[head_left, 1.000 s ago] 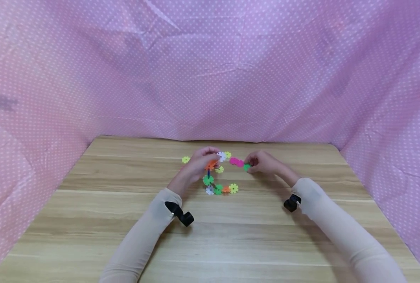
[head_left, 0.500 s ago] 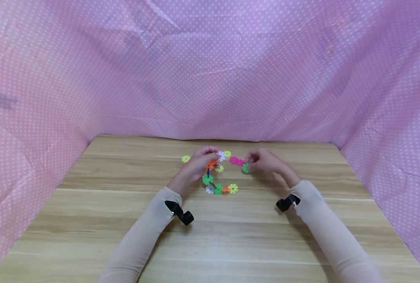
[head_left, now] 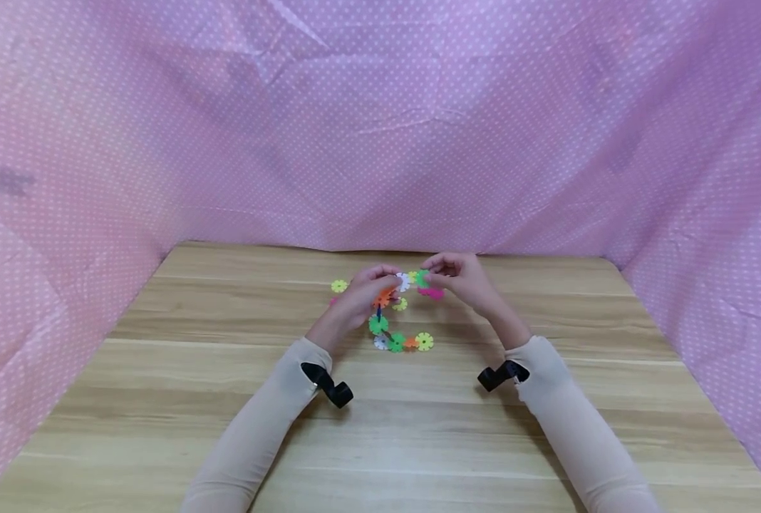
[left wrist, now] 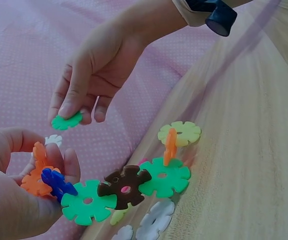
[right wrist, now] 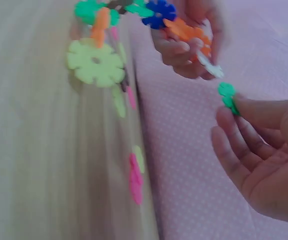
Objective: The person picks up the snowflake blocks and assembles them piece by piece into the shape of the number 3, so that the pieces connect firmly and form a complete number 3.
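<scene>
In the head view my left hand (head_left: 357,298) grips one end of a chain of interlocking snowflake discs, held above the table. Seen from the left wrist, the chain runs from orange discs (left wrist: 36,181) at the fingers through a blue disc (left wrist: 59,185), a green disc (left wrist: 89,202) and a brown disc (left wrist: 124,187) to a yellow disc (left wrist: 186,132). A white disc (right wrist: 210,65) sticks out past the left fingertips. My right hand (head_left: 472,283) pinches a green snowflake disc (left wrist: 66,121) between thumb and fingers, close to that white disc with a small gap between.
Loose pink discs (head_left: 432,293) lie on the wooden table (head_left: 419,442) under the right hand. One loose yellow disc (head_left: 338,286) is left of the left hand. White discs (left wrist: 156,220) lie below the chain. A pink dotted curtain (head_left: 380,142) hangs behind the table.
My right hand has lifted the green disc from beside the pink discs and brought it leftward to the white disc. The left hand and its chain have stayed almost still.
</scene>
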A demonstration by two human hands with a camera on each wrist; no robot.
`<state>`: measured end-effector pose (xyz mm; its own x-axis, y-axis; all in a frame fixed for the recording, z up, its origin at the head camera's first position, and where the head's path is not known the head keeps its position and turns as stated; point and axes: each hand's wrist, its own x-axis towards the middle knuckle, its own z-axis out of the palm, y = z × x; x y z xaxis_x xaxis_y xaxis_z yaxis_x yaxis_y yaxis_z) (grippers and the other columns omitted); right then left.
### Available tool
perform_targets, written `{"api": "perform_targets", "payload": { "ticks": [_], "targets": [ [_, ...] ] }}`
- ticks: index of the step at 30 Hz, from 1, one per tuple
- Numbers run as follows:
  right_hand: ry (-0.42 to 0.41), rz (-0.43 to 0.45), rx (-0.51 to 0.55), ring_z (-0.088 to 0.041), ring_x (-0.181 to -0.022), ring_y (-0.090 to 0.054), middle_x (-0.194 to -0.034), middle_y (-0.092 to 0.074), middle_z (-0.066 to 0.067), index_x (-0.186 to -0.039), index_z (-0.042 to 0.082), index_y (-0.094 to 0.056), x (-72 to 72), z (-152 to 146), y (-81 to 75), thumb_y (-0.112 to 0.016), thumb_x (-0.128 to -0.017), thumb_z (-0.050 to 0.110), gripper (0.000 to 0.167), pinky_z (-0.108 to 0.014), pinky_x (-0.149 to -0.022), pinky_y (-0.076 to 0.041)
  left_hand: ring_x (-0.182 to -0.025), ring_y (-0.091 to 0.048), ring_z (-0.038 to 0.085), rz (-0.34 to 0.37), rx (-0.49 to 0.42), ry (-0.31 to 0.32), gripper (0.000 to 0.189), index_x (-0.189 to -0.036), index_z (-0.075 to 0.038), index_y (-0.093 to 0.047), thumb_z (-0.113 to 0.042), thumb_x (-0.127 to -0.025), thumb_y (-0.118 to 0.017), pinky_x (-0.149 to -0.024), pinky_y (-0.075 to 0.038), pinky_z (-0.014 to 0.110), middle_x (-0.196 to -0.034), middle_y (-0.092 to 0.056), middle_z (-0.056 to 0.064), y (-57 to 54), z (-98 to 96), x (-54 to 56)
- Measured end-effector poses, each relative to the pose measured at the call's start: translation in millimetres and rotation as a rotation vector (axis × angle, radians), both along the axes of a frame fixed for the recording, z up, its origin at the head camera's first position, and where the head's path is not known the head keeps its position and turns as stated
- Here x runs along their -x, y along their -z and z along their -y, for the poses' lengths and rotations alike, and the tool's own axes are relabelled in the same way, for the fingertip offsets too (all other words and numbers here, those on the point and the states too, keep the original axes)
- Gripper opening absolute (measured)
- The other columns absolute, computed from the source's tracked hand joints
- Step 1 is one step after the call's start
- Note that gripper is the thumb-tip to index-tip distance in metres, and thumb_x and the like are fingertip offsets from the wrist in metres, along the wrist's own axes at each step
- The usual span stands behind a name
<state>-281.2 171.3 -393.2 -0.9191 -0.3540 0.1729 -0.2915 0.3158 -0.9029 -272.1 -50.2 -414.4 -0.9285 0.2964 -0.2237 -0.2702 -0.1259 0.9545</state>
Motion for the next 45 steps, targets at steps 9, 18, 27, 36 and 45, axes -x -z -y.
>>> {"api": "perform_targets", "payload": {
  "ticks": [9,18,27,36,45],
  "targets": [
    [0.042,-0.07,0.019,-0.023,-0.082,-0.068,-0.097,-0.071,-0.024,-0.101,-0.005,-0.07,-3.0,13.1,6.7,-0.074,-0.09,0.0,0.013,-0.02,-0.072,-0.057,-0.079,-0.059,0.012,0.013,-0.017,-0.012,0.016,-0.117,-0.003,-0.059,-0.007,-0.102,-0.057,-0.077,-0.058,0.025,-0.096,-0.057,0.001,-1.4,2.4,-0.1],
    [0.039,-0.12,0.003,-0.024,-0.083,-0.07,-0.096,-0.072,-0.025,-0.098,-0.008,-0.069,-5.3,15.6,6.6,-0.074,-0.09,-0.003,0.011,-0.023,-0.073,-0.06,-0.08,-0.059,0.013,0.033,-0.039,-0.015,0.019,-0.12,-0.003,-0.058,-0.01,-0.103,-0.057,-0.075,-0.058,0.023,-0.098,-0.057,0.002,-3.4,3.7,2.8],
    [0.035,-0.124,0.015,-0.024,-0.084,-0.071,-0.096,-0.073,-0.024,-0.099,-0.007,-0.07,-7.2,20.9,4.2,-0.074,-0.09,-0.002,0.011,-0.028,-0.072,-0.062,-0.076,-0.059,0.011,0.018,-0.041,-0.015,0.017,-0.118,-0.003,-0.058,-0.008,-0.102,-0.056,-0.072,-0.058,0.021,-0.097,-0.057,0.002,-7.3,5.5,3.3],
    [0.044,-0.118,0.028,-0.019,-0.082,-0.071,-0.096,-0.073,-0.025,-0.097,-0.008,-0.07,-12.5,20.5,10.6,-0.074,-0.089,-0.005,0.01,-0.031,-0.069,-0.063,-0.082,-0.064,0.015,0.02,-0.035,-0.006,0.016,-0.116,-0.004,-0.058,-0.004,-0.1,-0.06,-0.077,-0.059,0.024,-0.098,-0.061,0.003,-1.1,3.0,-0.2],
    [0.013,-0.102,0.043,-0.028,-0.081,-0.074,-0.097,-0.073,-0.026,-0.097,-0.007,-0.072,-9.4,21.4,7.2,-0.075,-0.089,-0.003,0.01,-0.043,-0.072,-0.064,-0.078,-0.066,0.013,-0.018,-0.037,0.004,0.018,-0.114,-0.003,-0.056,0.001,-0.097,-0.058,-0.074,-0.06,0.023,-0.096,-0.062,0.004,-4.7,7.4,-1.1]
  ]
}}
